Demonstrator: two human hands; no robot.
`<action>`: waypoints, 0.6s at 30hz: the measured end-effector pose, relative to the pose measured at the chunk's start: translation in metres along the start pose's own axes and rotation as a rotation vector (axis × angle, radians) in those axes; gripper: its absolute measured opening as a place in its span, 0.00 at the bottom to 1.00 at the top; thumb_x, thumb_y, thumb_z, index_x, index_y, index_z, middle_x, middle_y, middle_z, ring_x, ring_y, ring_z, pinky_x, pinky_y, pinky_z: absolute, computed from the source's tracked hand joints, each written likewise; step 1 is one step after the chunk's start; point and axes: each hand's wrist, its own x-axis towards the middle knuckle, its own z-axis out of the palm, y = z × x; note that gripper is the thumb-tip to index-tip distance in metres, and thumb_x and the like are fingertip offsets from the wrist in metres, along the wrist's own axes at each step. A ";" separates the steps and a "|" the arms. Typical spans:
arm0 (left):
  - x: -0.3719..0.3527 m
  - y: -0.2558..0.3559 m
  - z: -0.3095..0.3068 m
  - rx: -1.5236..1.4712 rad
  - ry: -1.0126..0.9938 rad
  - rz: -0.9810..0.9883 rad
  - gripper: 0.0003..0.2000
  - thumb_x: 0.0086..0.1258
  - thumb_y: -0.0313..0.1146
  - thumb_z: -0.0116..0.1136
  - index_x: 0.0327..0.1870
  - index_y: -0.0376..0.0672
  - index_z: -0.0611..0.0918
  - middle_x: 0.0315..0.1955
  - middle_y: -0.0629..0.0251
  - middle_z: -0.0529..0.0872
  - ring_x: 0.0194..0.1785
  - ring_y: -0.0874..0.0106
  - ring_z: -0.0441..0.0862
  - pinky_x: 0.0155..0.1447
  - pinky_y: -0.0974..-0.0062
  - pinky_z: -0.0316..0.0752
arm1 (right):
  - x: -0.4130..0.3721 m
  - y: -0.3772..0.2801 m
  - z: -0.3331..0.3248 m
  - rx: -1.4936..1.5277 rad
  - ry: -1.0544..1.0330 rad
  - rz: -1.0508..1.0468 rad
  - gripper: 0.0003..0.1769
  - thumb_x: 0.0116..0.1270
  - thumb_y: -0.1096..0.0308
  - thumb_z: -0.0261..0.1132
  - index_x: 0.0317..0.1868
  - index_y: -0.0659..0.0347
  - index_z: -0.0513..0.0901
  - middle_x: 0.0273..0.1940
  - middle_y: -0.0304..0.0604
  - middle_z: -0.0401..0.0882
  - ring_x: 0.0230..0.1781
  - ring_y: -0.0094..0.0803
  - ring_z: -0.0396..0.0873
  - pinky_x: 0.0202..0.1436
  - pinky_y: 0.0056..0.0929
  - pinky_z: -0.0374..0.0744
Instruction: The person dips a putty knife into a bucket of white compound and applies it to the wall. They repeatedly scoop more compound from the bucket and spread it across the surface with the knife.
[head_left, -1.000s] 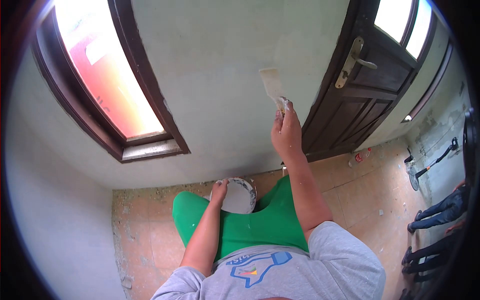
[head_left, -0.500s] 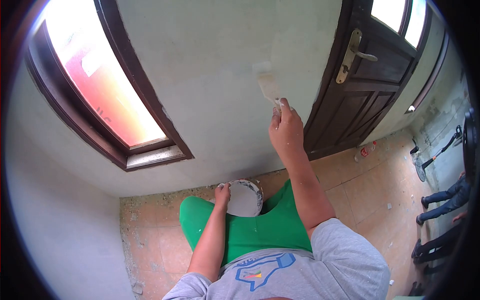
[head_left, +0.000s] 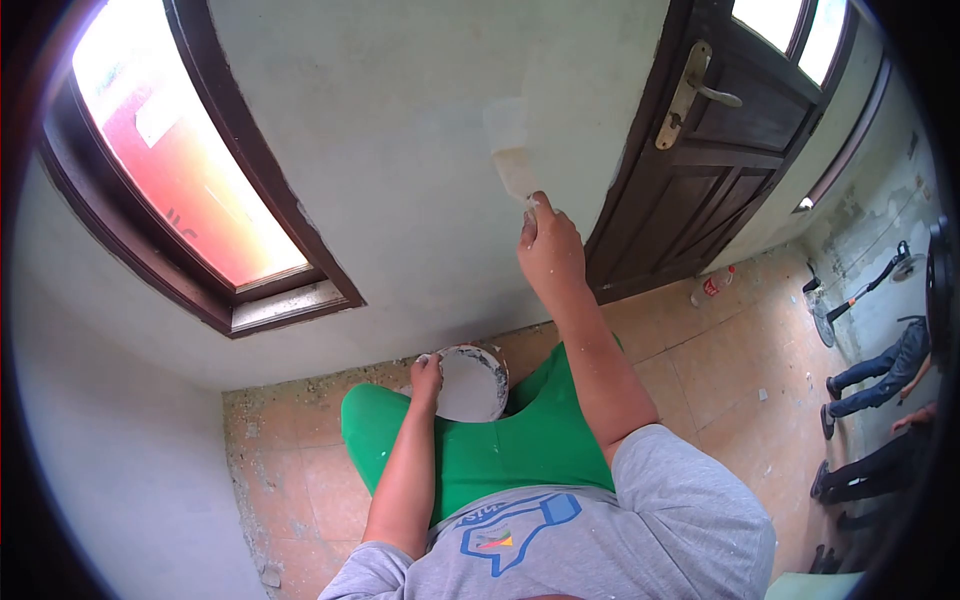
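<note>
My right hand [head_left: 548, 235] is closed on the handle of a flat putty knife [head_left: 516, 172], whose pale blade lies against the wall [head_left: 420, 120]. Just above the blade a lighter patch shows on the wall. My left hand [head_left: 427, 376] is closed at the left rim of a round bucket [head_left: 503, 385] with white paste inside. Whether its fingers grip the rim or something small cannot be made out.
A dark-framed window [head_left: 250, 170] is on the left, a brown door [head_left: 715, 150] on the right. A bottle [head_left: 711, 286] stands on the tiled floor [head_left: 720, 390]. People in dark trousers [head_left: 880, 375] stand at far right.
The putty knife has moved down the wall with my right hand, and the light patch above it is longer. The whole view has shifted slightly. My left hand remains by the bucket.
</note>
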 end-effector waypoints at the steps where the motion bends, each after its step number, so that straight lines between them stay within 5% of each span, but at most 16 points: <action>1: 0.001 -0.001 0.001 -0.006 -0.006 0.000 0.11 0.69 0.39 0.58 0.28 0.43 0.78 0.15 0.73 0.73 0.16 0.79 0.68 0.20 0.75 0.62 | -0.004 0.000 -0.003 -0.004 0.001 -0.001 0.17 0.74 0.70 0.58 0.61 0.62 0.74 0.34 0.59 0.80 0.34 0.57 0.84 0.36 0.50 0.82; 10: -0.005 0.002 0.003 0.003 0.010 0.003 0.12 0.68 0.39 0.59 0.26 0.43 0.77 0.15 0.73 0.73 0.16 0.79 0.68 0.20 0.74 0.61 | 0.018 -0.028 -0.022 0.143 0.244 -0.118 0.16 0.73 0.69 0.59 0.59 0.61 0.74 0.31 0.55 0.79 0.31 0.55 0.84 0.32 0.49 0.81; 18: 0.002 -0.002 -0.001 0.012 -0.005 -0.005 0.10 0.69 0.38 0.57 0.30 0.43 0.78 0.16 0.72 0.73 0.17 0.78 0.69 0.21 0.75 0.62 | 0.006 -0.026 -0.001 -0.020 -0.038 -0.010 0.17 0.71 0.71 0.59 0.60 0.62 0.74 0.33 0.56 0.81 0.32 0.55 0.85 0.35 0.50 0.83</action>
